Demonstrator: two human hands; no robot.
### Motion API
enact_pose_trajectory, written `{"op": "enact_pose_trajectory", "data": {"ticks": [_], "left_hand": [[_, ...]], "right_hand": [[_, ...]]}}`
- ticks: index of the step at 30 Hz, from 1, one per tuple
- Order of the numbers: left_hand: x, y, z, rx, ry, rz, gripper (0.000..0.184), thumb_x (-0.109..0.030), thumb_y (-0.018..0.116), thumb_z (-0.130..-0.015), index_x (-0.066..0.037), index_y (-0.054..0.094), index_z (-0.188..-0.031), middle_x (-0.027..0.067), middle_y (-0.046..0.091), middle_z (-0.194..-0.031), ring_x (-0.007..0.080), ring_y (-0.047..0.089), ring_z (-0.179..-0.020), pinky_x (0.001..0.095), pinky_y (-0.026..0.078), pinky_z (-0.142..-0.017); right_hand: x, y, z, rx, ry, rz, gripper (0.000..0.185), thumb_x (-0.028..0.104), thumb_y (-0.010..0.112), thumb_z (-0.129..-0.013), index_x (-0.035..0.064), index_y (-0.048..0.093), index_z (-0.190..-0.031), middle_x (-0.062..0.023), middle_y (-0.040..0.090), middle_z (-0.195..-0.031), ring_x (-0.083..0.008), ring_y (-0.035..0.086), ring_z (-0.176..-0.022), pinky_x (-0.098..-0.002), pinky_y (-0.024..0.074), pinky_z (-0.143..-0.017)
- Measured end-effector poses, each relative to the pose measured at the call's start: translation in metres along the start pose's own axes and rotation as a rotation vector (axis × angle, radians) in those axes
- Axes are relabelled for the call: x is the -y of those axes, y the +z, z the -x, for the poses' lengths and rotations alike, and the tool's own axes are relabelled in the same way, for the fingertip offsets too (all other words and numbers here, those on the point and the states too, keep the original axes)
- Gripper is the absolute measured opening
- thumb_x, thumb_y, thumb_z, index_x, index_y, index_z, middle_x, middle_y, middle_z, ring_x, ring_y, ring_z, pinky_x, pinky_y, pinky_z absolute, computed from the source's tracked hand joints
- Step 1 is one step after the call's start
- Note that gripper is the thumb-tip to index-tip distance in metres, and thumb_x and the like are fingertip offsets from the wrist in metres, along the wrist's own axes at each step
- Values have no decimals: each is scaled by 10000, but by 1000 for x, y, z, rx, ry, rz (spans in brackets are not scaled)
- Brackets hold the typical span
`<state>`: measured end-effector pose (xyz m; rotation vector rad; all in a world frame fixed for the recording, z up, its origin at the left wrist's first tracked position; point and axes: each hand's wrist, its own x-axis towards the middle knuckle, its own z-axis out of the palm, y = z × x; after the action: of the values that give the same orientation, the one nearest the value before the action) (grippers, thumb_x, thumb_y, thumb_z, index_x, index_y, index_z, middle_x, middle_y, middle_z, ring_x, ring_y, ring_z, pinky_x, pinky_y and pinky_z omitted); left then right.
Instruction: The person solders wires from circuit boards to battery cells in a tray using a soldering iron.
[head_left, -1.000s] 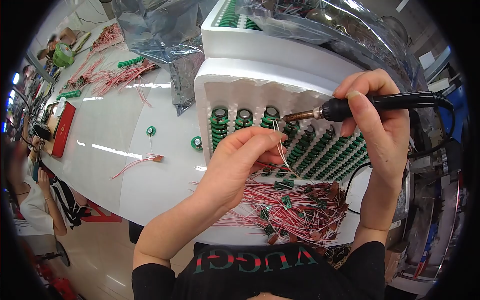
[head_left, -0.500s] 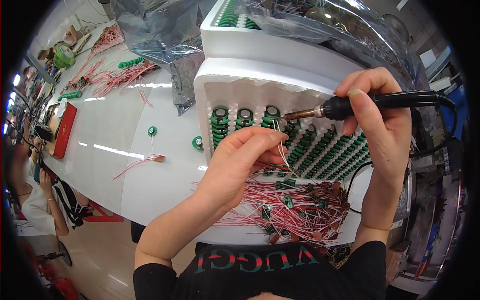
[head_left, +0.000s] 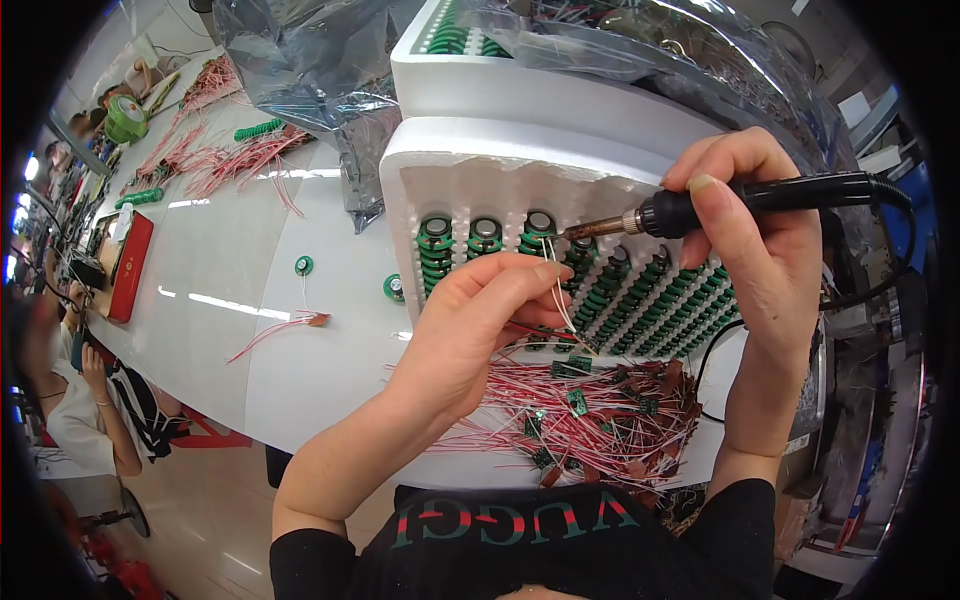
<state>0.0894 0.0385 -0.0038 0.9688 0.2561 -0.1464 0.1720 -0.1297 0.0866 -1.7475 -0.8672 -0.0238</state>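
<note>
My right hand (head_left: 755, 230) grips a soldering iron (head_left: 690, 211) by its black handle, the tip pointing left. That tip is at or very near a round green part (head_left: 539, 228) in the white foam tray (head_left: 395, 200). Between thumb and fingers, my left hand (head_left: 500, 305) pinches thin white wires (head_left: 562, 290), whose upper ends reach the same green part beside the tip. Whether tip and wire touch is too small to tell. Rows of similar green round parts (head_left: 630, 310) fill the tray. Below it lies a heap of red and white wires (head_left: 600, 420) with small green boards.
Behind stands another foam tray (head_left: 560, 90) under a silvery plastic bag (head_left: 640, 40). Left on the table (head_left: 200, 250) are a loose green part (head_left: 304, 265), more wires (head_left: 260, 160) and a red box (head_left: 130, 270). The iron's cord (head_left: 900, 260) curves right. A person (head_left: 80, 410) sits far left.
Both hands stay nearly still, with the iron's tip and the wires at the same green part. The view has shifted slightly.
</note>
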Motion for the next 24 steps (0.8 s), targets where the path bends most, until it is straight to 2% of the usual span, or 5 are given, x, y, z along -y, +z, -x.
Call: {"op": "enact_pose_trajectory", "data": {"ticks": [24], "left_hand": [[-2, 1, 0, 8, -5, 8, 201, -222, 578, -824, -45, 614, -913, 23, 609, -776, 90, 573, -701, 268, 456, -703]], "right_hand": [[-2, 0, 1, 10, -13, -39, 130, 134, 546, -852, 11, 504, -846, -98, 561, -872, -39, 493, -556, -151, 407, -513]]}}
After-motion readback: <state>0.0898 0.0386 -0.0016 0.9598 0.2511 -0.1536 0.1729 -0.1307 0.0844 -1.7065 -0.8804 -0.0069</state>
